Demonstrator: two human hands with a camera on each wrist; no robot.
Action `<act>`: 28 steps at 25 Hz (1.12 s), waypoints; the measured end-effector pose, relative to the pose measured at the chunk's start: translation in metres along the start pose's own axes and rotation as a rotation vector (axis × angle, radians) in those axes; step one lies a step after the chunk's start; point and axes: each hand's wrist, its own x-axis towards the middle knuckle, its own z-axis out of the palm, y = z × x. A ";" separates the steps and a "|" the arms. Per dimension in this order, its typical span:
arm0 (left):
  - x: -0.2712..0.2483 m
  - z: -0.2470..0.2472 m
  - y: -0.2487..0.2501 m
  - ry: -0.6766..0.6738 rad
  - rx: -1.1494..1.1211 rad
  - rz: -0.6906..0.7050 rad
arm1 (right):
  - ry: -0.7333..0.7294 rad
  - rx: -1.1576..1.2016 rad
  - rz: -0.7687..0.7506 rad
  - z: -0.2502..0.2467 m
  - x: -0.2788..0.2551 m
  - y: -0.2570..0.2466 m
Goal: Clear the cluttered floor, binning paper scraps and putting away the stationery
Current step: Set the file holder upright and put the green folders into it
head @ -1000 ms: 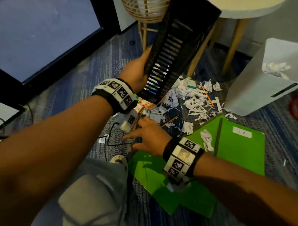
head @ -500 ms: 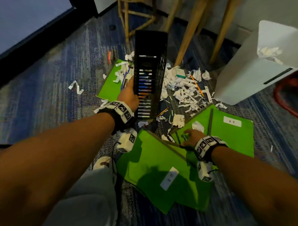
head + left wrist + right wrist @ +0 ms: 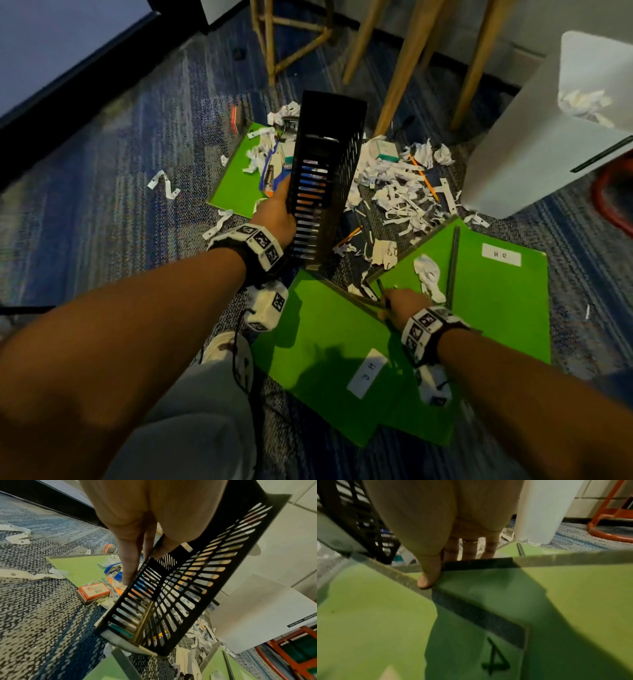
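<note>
My left hand (image 3: 275, 214) grips the side wall of a black slotted file rack (image 3: 325, 171), which stands tilted with its lower end near the carpet. In the left wrist view my fingers (image 3: 130, 555) pinch the rack (image 3: 188, 588) wall. My right hand (image 3: 404, 305) pinches the grey spine edge of a green folder (image 3: 496, 308) where it overlaps a nearer green folder (image 3: 325, 346). The thumb (image 3: 428, 578) lies on top and the other fingers go behind the edge. White paper scraps (image 3: 400, 195) are piled beyond the folders.
A white bin (image 3: 548, 144) holding crumpled paper stands at the right. A third green folder (image 3: 236, 178) with scraps and a blue stapler lies at the far left. Pencils (image 3: 424, 178), a teal box (image 3: 387, 150) and an orange box (image 3: 93, 592) lie about. Wooden stool legs (image 3: 400, 68) stand behind.
My left hand has lowered the rack from high up toward the floor. My right hand has moved right, from the clutter near the rack to the folder's edge, and taken hold of it.
</note>
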 end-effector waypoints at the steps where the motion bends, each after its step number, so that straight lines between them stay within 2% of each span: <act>1: 0.000 0.000 0.001 0.001 -0.022 0.001 | 0.036 0.044 -0.007 -0.013 -0.002 0.001; 7: 0.003 0.008 0.008 -0.004 -0.072 -0.028 | 0.293 0.265 -0.009 -0.107 -0.003 0.042; 10: -0.001 0.015 0.013 -0.030 -0.102 -0.006 | 0.334 0.287 -0.054 -0.123 -0.009 0.064; 13: -0.001 0.019 0.013 -0.038 -0.112 -0.009 | 0.218 0.212 0.191 -0.091 -0.012 0.104; 15: -0.002 0.019 0.011 -0.046 -0.122 -0.007 | 0.113 0.155 0.277 -0.058 -0.013 0.124; 17: -0.002 0.019 0.008 -0.033 -0.147 -0.010 | 0.090 0.192 0.246 -0.029 -0.010 0.123; 20: 0.001 0.020 0.005 0.001 -0.137 -0.047 | 0.184 0.340 0.160 -0.001 -0.002 0.101; 22: 0.007 0.021 0.000 0.009 -0.071 -0.067 | 0.182 0.386 0.092 0.010 0.001 0.082; 26: 0.019 0.028 -0.006 0.066 -0.112 -0.115 | -0.154 0.299 -0.032 0.042 -0.013 0.051; 28: 0.022 0.033 -0.006 0.066 -0.213 -0.055 | -0.198 0.250 -0.009 0.063 -0.019 0.038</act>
